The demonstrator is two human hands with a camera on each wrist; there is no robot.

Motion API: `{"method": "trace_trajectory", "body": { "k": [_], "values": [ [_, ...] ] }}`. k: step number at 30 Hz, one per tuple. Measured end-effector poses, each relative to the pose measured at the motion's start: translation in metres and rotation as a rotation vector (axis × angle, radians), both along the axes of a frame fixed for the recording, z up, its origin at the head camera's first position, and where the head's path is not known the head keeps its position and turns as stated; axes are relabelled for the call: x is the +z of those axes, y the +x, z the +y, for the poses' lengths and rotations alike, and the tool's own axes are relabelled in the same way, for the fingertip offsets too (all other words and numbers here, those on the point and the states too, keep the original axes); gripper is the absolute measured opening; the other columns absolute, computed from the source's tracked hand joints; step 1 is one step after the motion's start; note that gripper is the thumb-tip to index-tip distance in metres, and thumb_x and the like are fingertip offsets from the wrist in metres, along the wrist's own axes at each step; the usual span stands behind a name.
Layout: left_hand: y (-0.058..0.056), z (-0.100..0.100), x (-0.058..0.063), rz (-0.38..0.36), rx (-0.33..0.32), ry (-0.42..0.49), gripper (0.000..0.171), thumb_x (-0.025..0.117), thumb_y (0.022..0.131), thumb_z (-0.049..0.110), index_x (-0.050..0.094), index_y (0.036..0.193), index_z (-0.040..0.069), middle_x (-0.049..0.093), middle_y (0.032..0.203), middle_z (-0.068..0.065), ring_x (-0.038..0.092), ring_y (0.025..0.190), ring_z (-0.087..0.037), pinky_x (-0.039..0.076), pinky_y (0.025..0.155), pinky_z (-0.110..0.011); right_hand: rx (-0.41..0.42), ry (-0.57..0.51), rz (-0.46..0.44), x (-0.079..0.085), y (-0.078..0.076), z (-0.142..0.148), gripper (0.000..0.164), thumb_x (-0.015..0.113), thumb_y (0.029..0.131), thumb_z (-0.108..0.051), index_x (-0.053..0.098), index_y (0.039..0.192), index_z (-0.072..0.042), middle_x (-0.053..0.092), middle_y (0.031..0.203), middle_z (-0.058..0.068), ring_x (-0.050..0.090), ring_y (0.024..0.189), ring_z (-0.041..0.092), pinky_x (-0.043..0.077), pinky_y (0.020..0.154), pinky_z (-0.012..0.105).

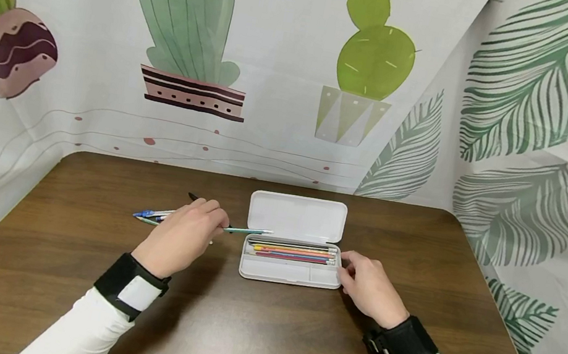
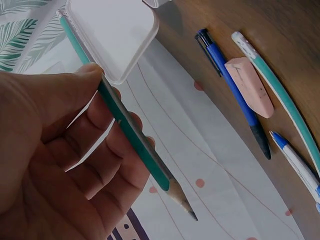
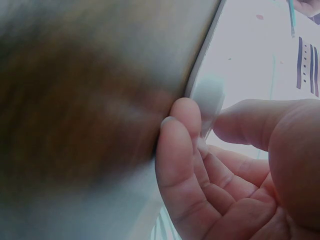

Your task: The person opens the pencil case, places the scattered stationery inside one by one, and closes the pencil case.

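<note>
My left hand point(image 1: 188, 233) pinches a green pencil point(image 2: 132, 134) between thumb and fingers. The pencil's sharpened tip points left, and its other end reaches over the left side of an open white pencil case point(image 1: 275, 271). Several coloured pencils point(image 1: 293, 254) lie side by side in the case's back compartment. At the case's right end, my right hand point(image 1: 371, 285) grips the edge with thumb and fingers. Below the left hand lie a blue pen point(image 2: 232, 87), a pink eraser point(image 2: 249, 86), a bent green-and-white pencil point(image 2: 280, 92) and a white-and-blue pen point(image 2: 297, 162).
The case's lid point(image 1: 297, 217) stands raised at the back. All of this is on a brown wooden table point(image 1: 257, 335) with rounded far corners. A white cloth point(image 1: 284, 77) printed with cacti and leaves hangs behind the table and along its sides.
</note>
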State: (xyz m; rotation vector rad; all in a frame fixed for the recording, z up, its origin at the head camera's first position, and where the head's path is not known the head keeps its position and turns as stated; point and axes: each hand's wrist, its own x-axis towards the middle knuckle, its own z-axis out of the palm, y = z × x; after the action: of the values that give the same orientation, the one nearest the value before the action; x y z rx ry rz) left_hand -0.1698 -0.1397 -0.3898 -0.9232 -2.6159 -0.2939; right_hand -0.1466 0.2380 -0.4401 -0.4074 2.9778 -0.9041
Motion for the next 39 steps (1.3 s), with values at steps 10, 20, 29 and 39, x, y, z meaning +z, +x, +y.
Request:
{"method": "trace_trajectory", "body": {
  "k": [10,20,29,39],
  "values": [
    [-0.004,0.018,-0.001,0.022,-0.014,0.003,0.009,0.083,0.092,0.003,0.076,0.097,0.005,0.066,0.091,-0.003,0.061,0.085,-0.023,0.055,0.075,-0.034,-0.007,0.006,0.005,-0.001,-0.001,0.000,0.029,0.066,0.102,-0.007,0.067,0.128,0.005,0.069,0.082,0.001,0.059,0.062,0.007,0.053,0.060,0.028],
    [-0.008,0.036,0.000,0.013,-0.016,-0.015,0.008,0.081,0.094,0.005,0.075,0.097,0.006,0.066,0.090,-0.003,0.062,0.085,-0.024,0.056,0.074,-0.034,-0.007,0.005,0.019,-0.001,-0.002,0.000,0.029,0.067,0.101,-0.007,0.068,0.128,0.005,0.070,0.082,0.001,0.059,0.062,0.007,0.052,0.060,0.028],
    [-0.009,0.047,-0.004,-0.017,-0.001,-0.051,0.012,0.080,0.092,-0.003,0.075,0.099,0.007,0.068,0.094,-0.004,0.063,0.089,-0.022,0.057,0.078,-0.032,-0.013,0.004,0.002,-0.001,-0.003,0.000,0.031,0.067,0.101,-0.007,0.067,0.129,0.006,0.070,0.083,0.002,0.060,0.062,0.007,0.053,0.060,0.028],
    [-0.011,0.061,-0.010,0.021,-0.010,-0.075,0.026,0.078,0.082,-0.014,0.074,0.094,0.009,0.070,0.094,-0.002,0.063,0.085,-0.020,0.053,0.074,-0.031,-0.009,0.004,0.010,-0.002,-0.003,0.000,0.031,0.066,0.101,-0.007,0.067,0.129,0.006,0.069,0.083,0.001,0.059,0.062,0.007,0.053,0.060,0.028]
  ]
}}
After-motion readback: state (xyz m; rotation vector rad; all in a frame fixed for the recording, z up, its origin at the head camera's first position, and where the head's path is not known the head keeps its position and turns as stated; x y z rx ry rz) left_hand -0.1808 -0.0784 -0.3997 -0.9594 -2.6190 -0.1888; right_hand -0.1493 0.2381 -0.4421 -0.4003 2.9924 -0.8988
